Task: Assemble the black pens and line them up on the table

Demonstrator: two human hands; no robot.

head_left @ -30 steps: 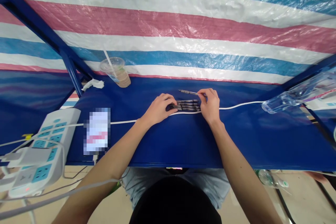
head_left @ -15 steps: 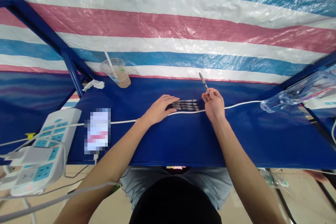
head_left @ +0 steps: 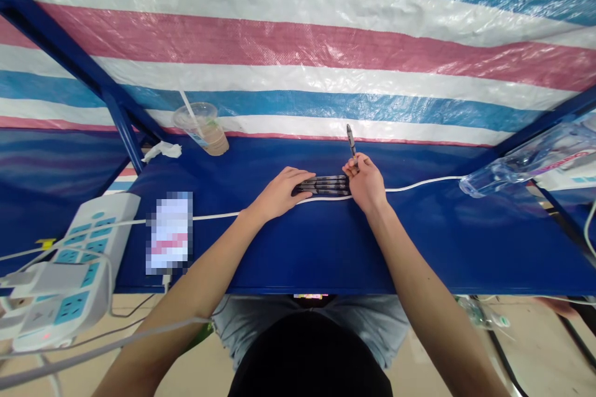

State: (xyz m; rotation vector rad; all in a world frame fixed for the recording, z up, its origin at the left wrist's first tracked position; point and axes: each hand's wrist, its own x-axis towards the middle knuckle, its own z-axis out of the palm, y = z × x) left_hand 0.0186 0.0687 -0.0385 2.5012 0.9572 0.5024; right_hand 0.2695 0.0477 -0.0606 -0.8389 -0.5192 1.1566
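Observation:
Several dark pens lie side by side in a row on the blue table. My left hand rests flat on the left ends of the row, fingers stretched over them. At the row's right end, my right hand is closed on a single pen, which stands nearly upright with its tip pointing away from me. A white cable runs across the table just in front of the pens.
A plastic cup with a straw and a crumpled tissue sit at the back left. A phone and a white power strip lie at the left, a clear plastic bag at the right. A striped tarp backs the table.
My right hand lifted one pen from lying flat behind the row and turned it upright, then shifted slightly left. My left hand stayed on the row.

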